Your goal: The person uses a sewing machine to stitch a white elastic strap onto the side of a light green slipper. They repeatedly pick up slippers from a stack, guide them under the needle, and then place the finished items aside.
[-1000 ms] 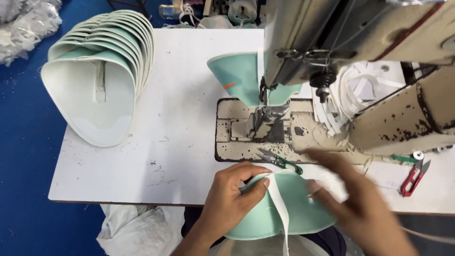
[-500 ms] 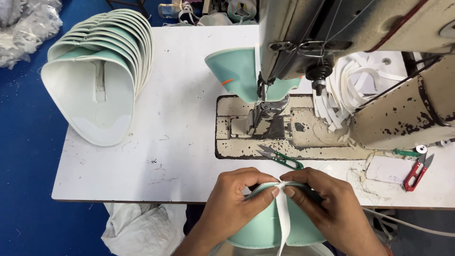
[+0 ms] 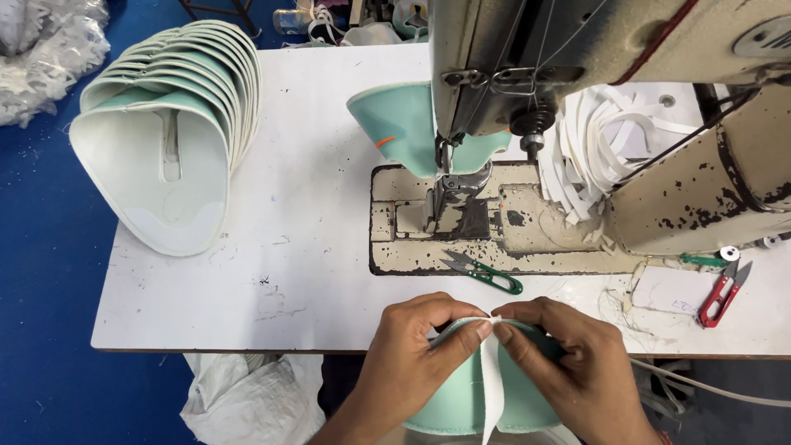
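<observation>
While a mint-green cup (image 3: 457, 395) sits at the desk's (image 3: 313, 272) near edge, the left hand (image 3: 416, 350) and right hand (image 3: 573, 363) pinch a white strap (image 3: 492, 375) against its rim, green snips (image 3: 482, 272) just beyond.

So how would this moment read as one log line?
left hand: pinching white strip | right hand: pinching same strip on mint cup | green snips: on table

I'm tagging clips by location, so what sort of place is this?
Most likely a sewing workshop or small garment factory. An industrial sewing machine stands on a white worktable, a stack of mint-green moulded pieces waits at the left, and both hands pinch white tape onto another piece.
</observation>
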